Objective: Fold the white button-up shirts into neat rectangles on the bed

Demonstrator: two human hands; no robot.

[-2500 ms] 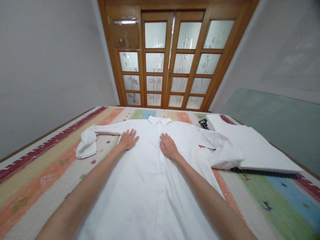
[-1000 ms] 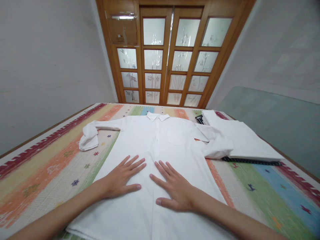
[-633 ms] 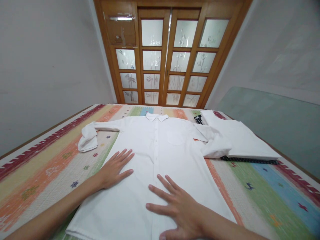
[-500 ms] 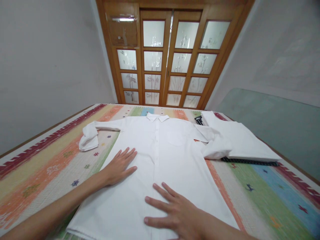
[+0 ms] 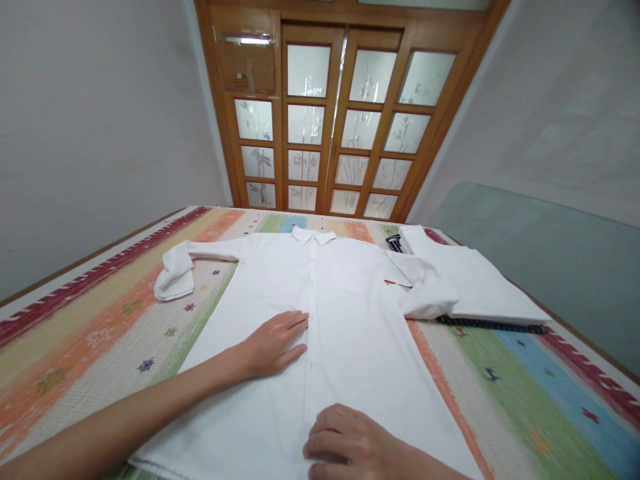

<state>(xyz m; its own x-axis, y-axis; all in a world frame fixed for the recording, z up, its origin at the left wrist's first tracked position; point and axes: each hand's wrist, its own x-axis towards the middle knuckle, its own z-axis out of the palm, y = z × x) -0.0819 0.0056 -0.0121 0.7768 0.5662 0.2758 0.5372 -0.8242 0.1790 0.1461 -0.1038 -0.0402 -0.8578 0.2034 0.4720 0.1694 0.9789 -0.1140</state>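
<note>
- White shirt (image 5: pixel 360 347) lies face up along the middle of the cloth-covered surface (image 5: pixel 170 313); its collar (image 5: pixel 314 235) points to the far edge, its body runs toward the near edge.
- Left hand (image 5: pixel 277 343) has just slid inward to the button placket (image 5: pixel 311 293); its fingers lie extended on the cloth, gripping nothing.
- Right hand (image 5: pixel 355 443), spread moments ago, is now curled low near the front edge; I cannot tell whether its fingers pinch cloth.
- Only the hands have clearly shifted; I judge that smoothing continues at the centre.
- Toward the surface's right edge sits a folded white cloth (image 5: pixel 480 287) on a black striped one (image 5: pixel 493 325), just beside a sleeve (image 5: pixel 433 293).
- Beyond the far edge stand wood-framed doors (image 5: pixel 365 107) with frosted panes; pale walls (image 5: pixel 100 120) flank both sides; a green panel (image 5: pixel 540 240) rises past the right edge.
</note>
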